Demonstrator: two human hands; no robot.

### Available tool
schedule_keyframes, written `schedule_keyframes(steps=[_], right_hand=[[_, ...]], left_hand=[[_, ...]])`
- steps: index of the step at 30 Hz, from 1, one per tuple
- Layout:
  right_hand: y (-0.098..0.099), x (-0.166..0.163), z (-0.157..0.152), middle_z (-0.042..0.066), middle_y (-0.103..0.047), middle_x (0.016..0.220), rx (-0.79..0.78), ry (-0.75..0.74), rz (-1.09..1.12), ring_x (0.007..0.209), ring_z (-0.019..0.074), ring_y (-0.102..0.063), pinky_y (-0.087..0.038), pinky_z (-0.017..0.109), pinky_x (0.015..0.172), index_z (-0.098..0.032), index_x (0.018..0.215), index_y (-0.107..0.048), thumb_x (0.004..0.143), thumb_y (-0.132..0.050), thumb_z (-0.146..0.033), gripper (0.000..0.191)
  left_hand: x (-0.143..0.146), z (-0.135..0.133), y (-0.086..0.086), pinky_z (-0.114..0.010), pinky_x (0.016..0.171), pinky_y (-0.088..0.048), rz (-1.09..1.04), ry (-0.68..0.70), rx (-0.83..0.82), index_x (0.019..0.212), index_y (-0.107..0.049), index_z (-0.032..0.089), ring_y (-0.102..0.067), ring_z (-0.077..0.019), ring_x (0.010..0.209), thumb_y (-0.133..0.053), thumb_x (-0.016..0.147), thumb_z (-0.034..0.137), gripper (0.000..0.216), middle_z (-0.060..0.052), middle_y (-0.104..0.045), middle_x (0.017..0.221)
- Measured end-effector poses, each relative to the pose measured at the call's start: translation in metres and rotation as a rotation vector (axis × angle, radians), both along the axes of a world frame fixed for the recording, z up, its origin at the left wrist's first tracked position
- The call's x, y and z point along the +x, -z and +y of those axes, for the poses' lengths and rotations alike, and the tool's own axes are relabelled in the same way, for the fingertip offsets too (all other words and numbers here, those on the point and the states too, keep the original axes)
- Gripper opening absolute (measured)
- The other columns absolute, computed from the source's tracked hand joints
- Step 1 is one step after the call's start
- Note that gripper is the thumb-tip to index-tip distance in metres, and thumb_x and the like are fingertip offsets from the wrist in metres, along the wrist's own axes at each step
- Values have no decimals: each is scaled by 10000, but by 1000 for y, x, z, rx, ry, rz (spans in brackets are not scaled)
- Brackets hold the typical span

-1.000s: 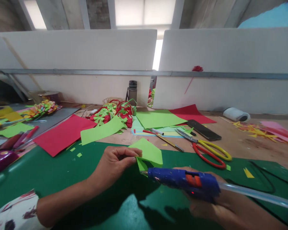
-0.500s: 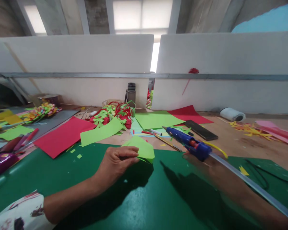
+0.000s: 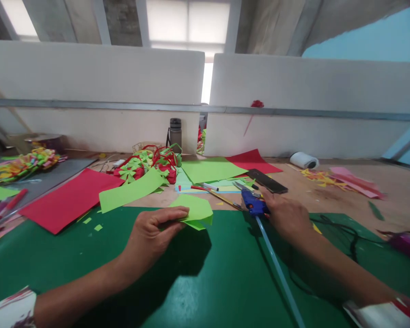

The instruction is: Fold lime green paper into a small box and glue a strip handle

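My left hand point(image 3: 157, 232) pinches a folded light-green paper piece point(image 3: 196, 209) between thumb and fingers, a little above the green mat point(image 3: 191, 291). Its folded flaps stand slightly apart. To the right, my right hand point(image 3: 289, 214) is closed at the grip side of a blue glue gun point(image 3: 254, 202), low over the mat's back edge; its fingertips are partly hidden. A long clear glue stick point(image 3: 276, 269) runs from the gun's rear towards me. The gun's tip points away from me, close to pencils point(image 3: 222, 197) and paper.
Red paper point(image 3: 71, 196) and green sheets point(image 3: 212, 169) lie around the mat's far side. Behind them are red-and-green paper decorations point(image 3: 150, 164) and a dark bottle point(image 3: 175, 134). A black phone point(image 3: 267, 181) lies beyond my right hand. A dark cord point(image 3: 353, 237) crosses the right side.
My right hand has lowered the glue gun and turned it, so the stick now points towards me. The folded green paper has tilted slightly in my left hand. The view has shifted right.
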State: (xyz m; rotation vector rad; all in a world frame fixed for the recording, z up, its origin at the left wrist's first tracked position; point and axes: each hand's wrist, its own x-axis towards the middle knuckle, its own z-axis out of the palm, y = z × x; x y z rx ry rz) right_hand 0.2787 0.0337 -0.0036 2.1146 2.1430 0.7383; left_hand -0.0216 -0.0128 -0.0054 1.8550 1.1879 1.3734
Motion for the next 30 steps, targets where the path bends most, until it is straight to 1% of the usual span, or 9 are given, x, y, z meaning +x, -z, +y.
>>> schedule_keyframes(steps=[6,11,12,14,15,17,20,23,30], right_hand=[[0,4,1,137,-670,1025,-124,-111,27,913,285,-637,-450,344,681,-162,1242,-503,712,-487,6,556],[-25,-16,-18,121,-627,1138,-109,-227,50,1058,345,-548,-367,514,846,-201,1129,-577,679,-653,-151,459],[-31,-26,-25,105,-603,1184,-71,-286,72,1108,325,-516,-338,515,888,-221,1159,-551,735,-634,-234,432],[-38,-53,-41,108,-593,1197,62,-583,296,1138,293,-496,-288,496,958,-199,1195,-506,744,-653,-319,490],[-39,-68,-48,118,-576,1218,53,-709,392,1144,285,-492,-273,492,976,-191,1236,-461,738,-661,-358,562],[-36,-93,-56,124,-595,1172,44,-867,525,1113,288,-509,-247,510,983,-184,1182,-476,722,-673,-408,548],[-25,-115,-55,94,-626,1067,87,-910,677,1082,274,-515,-205,516,979,-201,1053,-522,755,-657,-305,343],[-18,-117,-47,31,-641,882,90,-941,775,989,237,-548,-201,500,957,-213,851,-553,786,-616,-199,92],[-21,-115,-48,-3,-593,765,-35,-983,1026,847,178,-546,-346,396,869,-203,712,-590,767,-638,-136,99]], left_hand=[[-1,-7,-3,-220,805,-550,-14,26,109,855,-739,167,-697,-159,835,-629,726,121,175,-30,-736,905],[0,-10,-6,-202,780,-555,-43,56,130,844,-739,157,-701,-153,816,-621,729,111,172,-37,-739,887],[1,-10,-7,-199,776,-556,-49,56,125,839,-740,155,-702,-153,810,-621,727,111,169,-38,-739,882],[2,-11,-8,-197,765,-558,-60,42,106,828,-741,157,-704,-153,794,-624,721,111,165,-35,-742,866],[2,-12,-9,-197,757,-560,-64,36,93,824,-742,159,-705,-155,785,-627,717,110,164,-32,-743,859],[2,-13,-10,-196,729,-567,-77,35,69,817,-741,164,-707,-159,769,-630,713,107,163,-27,-744,845],[3,-16,-9,-193,702,-570,-104,66,56,810,-740,166,-708,-161,752,-639,708,96,159,-26,-746,832],[5,-18,-6,-188,719,-562,-115,114,60,806,-735,170,-705,-150,750,-648,703,74,166,-20,-747,827],[8,-14,-4,-154,686,-547,-185,165,53,692,-707,171,-697,-126,722,-642,699,37,149,-10,-746,801]])
